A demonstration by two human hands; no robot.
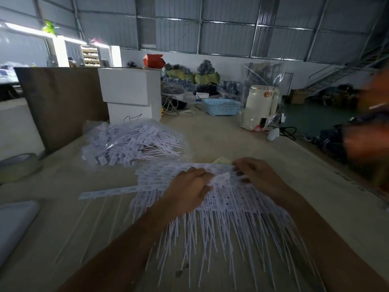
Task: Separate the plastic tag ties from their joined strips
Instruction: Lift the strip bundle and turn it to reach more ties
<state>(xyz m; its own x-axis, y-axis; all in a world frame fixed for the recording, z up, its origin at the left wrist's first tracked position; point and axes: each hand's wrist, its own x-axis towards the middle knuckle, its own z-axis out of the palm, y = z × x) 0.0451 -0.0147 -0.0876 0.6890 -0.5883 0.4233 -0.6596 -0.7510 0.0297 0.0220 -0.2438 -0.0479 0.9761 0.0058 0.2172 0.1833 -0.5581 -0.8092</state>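
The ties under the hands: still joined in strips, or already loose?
Mostly joined. The ties lie in rows with heads linked in bands and tails fanned toward the person. The left hand and right hand pinch one head.

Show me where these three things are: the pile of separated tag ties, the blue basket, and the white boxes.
pile of separated tag ties (pixel 132 144), head view, middle of the heap.
blue basket (pixel 221 106), head view, its front wall.
white boxes (pixel 126 85), head view, front face of the upper box.

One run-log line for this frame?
step: tearing tag | left hand: pinches tag | right hand: grips joined strips | separated pile: far left
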